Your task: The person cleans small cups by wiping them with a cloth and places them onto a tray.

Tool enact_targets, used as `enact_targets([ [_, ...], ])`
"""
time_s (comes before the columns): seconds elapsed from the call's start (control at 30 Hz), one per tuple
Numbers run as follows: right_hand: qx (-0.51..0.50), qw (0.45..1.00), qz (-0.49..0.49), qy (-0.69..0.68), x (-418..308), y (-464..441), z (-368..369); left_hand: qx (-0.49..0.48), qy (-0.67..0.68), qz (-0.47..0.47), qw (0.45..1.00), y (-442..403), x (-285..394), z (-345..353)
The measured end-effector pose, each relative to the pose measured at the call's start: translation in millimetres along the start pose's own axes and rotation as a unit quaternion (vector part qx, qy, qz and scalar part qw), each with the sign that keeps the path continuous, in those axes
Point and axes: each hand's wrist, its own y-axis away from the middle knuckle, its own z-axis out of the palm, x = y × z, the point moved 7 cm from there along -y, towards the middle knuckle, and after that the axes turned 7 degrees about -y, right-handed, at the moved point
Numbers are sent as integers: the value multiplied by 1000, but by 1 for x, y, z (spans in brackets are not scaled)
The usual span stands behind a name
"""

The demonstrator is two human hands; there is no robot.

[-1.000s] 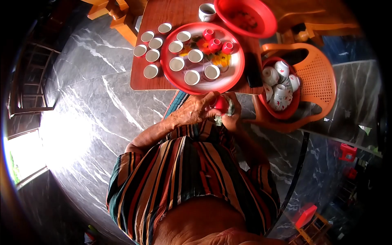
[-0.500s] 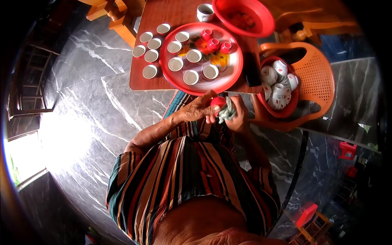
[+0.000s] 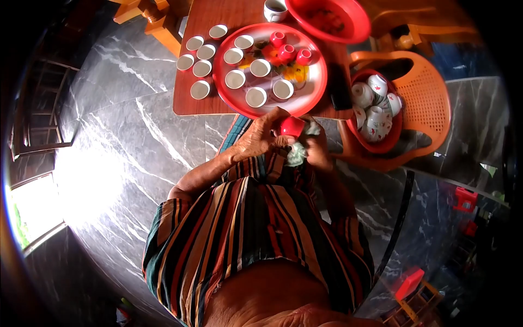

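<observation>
Nearest, just before the surface's [image 3: 186,103] near edge, the left hand [image 3: 261,137] pinches a red cup [image 3: 292,126] between thumb and fingers, while the right hand [image 3: 318,147], beside it, is curled around a pale cloth [image 3: 297,154]. To the right, a red basin [image 3: 400,126] of white floral bowls [image 3: 376,128] rests on an orange plastic chair [image 3: 422,106]. Beyond the hands lies a round tray [image 3: 308,92] bearing six upright white-lined cups [image 3: 260,67] and, farther right, three small red cups [image 3: 286,53]. Six more upright cups [image 3: 202,68] stand left of it; at the far side, a white mug [image 3: 275,11] sits beside a larger red basin [image 3: 348,20].
</observation>
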Motion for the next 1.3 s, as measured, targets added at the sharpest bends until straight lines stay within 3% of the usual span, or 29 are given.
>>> enact_targets([
  [0.03,-18,998,53,-29,0,3,0,-1,0,1,1000,-1,-5,1],
  [0.07,-19,990,7,-138,12,3,-17,51,59,13,997,-2,-11,-7],
  [0.1,-2,984,36,-173,23,6,-32,104,118,25,987,-2,-14,-15],
  [0.17,-100,970,-49,-216,-25,9,1,110,67,15,992,-4,-6,-20],
  [0.23,-77,990,-99,-70,-23,9,1,113,-32,-9,993,-3,1,-21],
  [0.27,-61,991,-122,4,-22,9,1,95,-154,21,983,-3,3,-14],
  [0.3,29,992,-85,93,-20,16,3,73,-117,55,989,-3,6,-3],
  [0.33,63,997,39,-3,-7,20,6,88,-190,68,975,0,13,1],
  [0.37,75,997,4,18,-12,22,10,105,-262,81,956,2,20,1],
  [0.43,-54,997,62,-3,-13,15,15,87,-320,138,933,6,26,3],
  [0.47,13,994,79,-76,-8,16,12,67,-373,192,905,13,29,9],
  [0.5,81,981,95,-147,-8,17,14,27,-507,246,826,21,26,20],
  [0.53,71,954,88,-279,-14,7,28,-6,-518,256,816,24,27,25],
  [0.57,18,884,212,-415,-22,17,48,-39,-529,268,804,26,29,32],
  [0.63,2,872,213,-440,-7,11,35,6,-511,317,799,27,38,31],
  [0.67,1,873,212,-440,-1,10,31,28,-458,271,846,23,40,21],
  [0.7,32,905,168,-390,-3,8,23,47,-400,224,887,20,39,13],
  [0.73,64,931,121,-338,-6,8,14,49,-231,126,964,15,22,7],
  [0.77,67,932,121,-336,-5,10,11,48,-50,22,997,13,2,6],
  [0.83,35,966,30,-255,-19,14,11,-3,28,-15,999,12,-2,16],
  [0.9,71,973,-58,-213,-18,19,7,9,-8,34,999,15,16,12],
  [0.93,187,974,-23,-125,-1,24,-4,21,-43,81,996,18,32,11],
  [1.0,169,965,-10,-202,-2,38,-1,5,-19,95,995,27,51,11],
  [1.03,168,965,-7,-202,6,39,4,-35,18,55,998,27,51,12],
  [1.07,248,969,2,23,15,43,0,-72,51,12,996,28,51,12],
  [1.17,3,1000,-1,-29,-22,32,23,34,-105,62,992,22,21,5],
  [1.2,-2,1000,7,-11,-20,31,24,31,-104,63,992,22,24,5],
  [1.27,-7,1000,15,8,-18,26,26,34,-271,104,956,22,37,4],
  [1.3,11,999,-40,36,-25,25,29,35,-270,102,957,21,36,5],
])
